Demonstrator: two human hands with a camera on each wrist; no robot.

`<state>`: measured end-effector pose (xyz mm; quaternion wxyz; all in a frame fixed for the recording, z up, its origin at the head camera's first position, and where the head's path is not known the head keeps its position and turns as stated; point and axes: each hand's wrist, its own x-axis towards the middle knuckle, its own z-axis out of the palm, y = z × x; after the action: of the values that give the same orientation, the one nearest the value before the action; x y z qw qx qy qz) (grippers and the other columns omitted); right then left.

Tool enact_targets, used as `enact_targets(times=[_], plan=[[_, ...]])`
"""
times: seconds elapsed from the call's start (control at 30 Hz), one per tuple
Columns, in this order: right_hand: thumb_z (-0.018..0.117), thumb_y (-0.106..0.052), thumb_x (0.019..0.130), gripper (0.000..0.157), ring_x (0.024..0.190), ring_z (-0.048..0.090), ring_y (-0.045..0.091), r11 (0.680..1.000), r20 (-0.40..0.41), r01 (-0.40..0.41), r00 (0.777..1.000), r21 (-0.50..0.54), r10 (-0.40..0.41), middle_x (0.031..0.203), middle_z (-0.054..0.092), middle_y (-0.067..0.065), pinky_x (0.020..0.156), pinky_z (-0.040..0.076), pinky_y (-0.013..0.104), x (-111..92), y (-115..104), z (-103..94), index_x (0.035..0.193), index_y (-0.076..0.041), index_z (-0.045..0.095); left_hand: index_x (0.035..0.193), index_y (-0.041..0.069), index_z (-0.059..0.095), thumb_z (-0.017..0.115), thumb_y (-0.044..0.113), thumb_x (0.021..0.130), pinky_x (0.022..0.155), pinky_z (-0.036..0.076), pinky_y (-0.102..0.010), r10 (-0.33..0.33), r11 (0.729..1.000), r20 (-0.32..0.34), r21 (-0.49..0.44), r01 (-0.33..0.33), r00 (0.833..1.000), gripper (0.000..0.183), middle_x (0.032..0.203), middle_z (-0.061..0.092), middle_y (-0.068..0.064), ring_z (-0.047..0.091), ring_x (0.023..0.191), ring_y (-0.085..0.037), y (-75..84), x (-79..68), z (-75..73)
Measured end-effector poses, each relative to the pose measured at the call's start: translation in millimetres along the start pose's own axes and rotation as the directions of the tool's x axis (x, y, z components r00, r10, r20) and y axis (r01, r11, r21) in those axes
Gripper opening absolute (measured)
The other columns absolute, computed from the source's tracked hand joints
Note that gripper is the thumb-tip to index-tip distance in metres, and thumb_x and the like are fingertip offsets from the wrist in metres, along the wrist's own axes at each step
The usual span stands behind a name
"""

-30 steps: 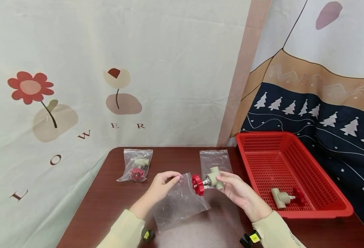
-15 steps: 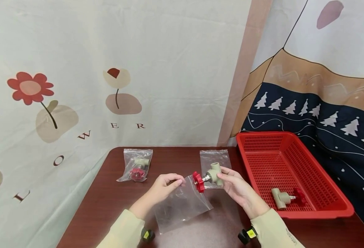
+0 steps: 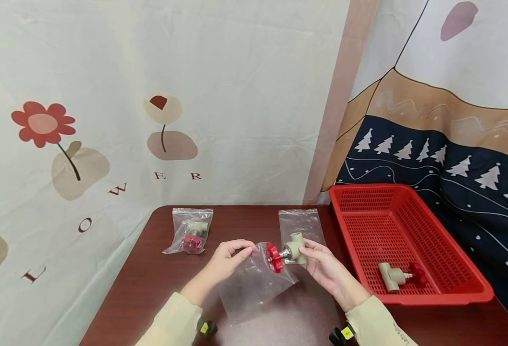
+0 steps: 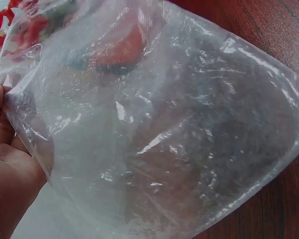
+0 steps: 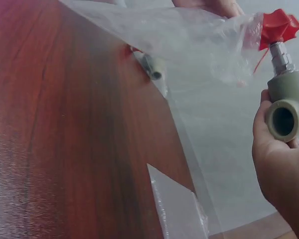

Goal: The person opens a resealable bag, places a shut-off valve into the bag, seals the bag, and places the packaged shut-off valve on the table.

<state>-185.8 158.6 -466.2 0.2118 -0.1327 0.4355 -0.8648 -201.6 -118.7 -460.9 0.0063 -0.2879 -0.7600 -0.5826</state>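
Observation:
My left hand (image 3: 232,257) pinches the upper edge of a clear plastic zip bag (image 4: 154,124), which hangs down over the table. My right hand (image 3: 329,269) grips the pale green body of a valve (image 3: 295,247) between thumb and fingers. The valve's red handwheel points left and sits at the bag's mouth, close to the left fingertips. In the right wrist view the handwheel (image 5: 279,29) overlaps the bag's edge, and the round pipe opening of the body faces the camera. How far the wheel is inside the bag, I cannot tell.
A bagged valve (image 3: 192,235) lies at the table's back left. Another clear bag (image 3: 301,221) lies flat behind my right hand. On the right stands a red plastic basket (image 3: 338,204) with a loose valve (image 3: 394,277) inside. A printed cloth (image 3: 245,96) hangs behind the dark wooden table (image 3: 150,298).
My right hand has moved left with the valve, after a slight rise, bringing the red handwheel to the bag's mouth. The left hand keeps its pinch on the bag, almost still.

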Motion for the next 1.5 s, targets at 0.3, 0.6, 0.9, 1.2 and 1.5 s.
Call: enact_targets(times=[0.3,0.6,0.9,1.2,1.5], plan=[[0.037,-0.005,0.101,0.031,0.090,0.064,0.007,0.999,-0.040,-0.032,0.999,0.030,0.033,0.101,0.070,-0.002,0.083,0.049,0.021,-3,5,-4.5,0.114,-0.012,0.063,0.099,-0.004,0.067,0.057,0.005,0.093,0.078,0.052,-0.021,-0.006,1.000,-0.017,-0.018,0.006,1.000,0.015,0.091,0.069,-0.020,0.062,0.087,-0.002,1.6,0.1,-4.0],[0.050,-0.001,0.094,0.033,0.085,0.065,0.006,0.994,-0.223,-0.002,0.975,-0.106,-0.022,0.094,0.070,-0.002,0.082,0.051,0.022,-1,3,13.1,0.127,0.000,0.051,0.098,-0.001,0.069,0.062,0.009,0.091,0.076,0.052,-0.021,-0.047,0.999,-0.046,0.015,0.047,0.998,0.014,0.094,0.070,-0.017,0.062,0.086,-0.001,3.0,0.9,0.3],[0.060,0.003,0.087,0.054,0.097,0.062,0.008,0.942,-0.323,0.049,0.932,-0.332,-0.162,0.105,0.065,-0.003,0.084,0.050,0.019,-2,0,29.0,0.135,0.013,0.039,0.093,0.005,0.071,0.069,0.013,0.086,0.068,0.050,-0.020,-0.100,0.994,-0.108,0.033,0.104,0.989,0.011,0.090,0.071,-0.011,0.059,0.079,-0.002,5.1,0.0,1.2],[0.067,0.002,0.083,0.050,0.098,0.063,0.006,0.861,-0.292,0.065,0.925,-0.504,-0.241,0.107,0.066,-0.003,0.083,0.051,0.019,-3,2,26.1,0.129,0.009,0.048,0.095,0.002,0.070,0.068,0.012,0.087,0.072,0.053,-0.021,-0.085,0.996,-0.123,-0.017,0.084,0.989,0.013,0.095,0.071,-0.014,0.064,0.085,-0.005,7.2,1.8,2.1],[0.071,-0.001,0.081,0.047,0.095,0.061,0.005,0.748,-0.090,0.156,0.957,-0.645,-0.277,0.110,0.065,0.009,0.080,0.050,0.018,-6,2,32.2,0.123,0.009,0.053,0.091,-0.004,0.068,0.068,0.004,0.085,0.068,0.052,-0.018,-0.138,0.990,-0.189,-0.020,0.137,0.972,0.009,0.089,0.070,-0.020,0.061,0.074,0.001,21.1,3.2,7.8]])
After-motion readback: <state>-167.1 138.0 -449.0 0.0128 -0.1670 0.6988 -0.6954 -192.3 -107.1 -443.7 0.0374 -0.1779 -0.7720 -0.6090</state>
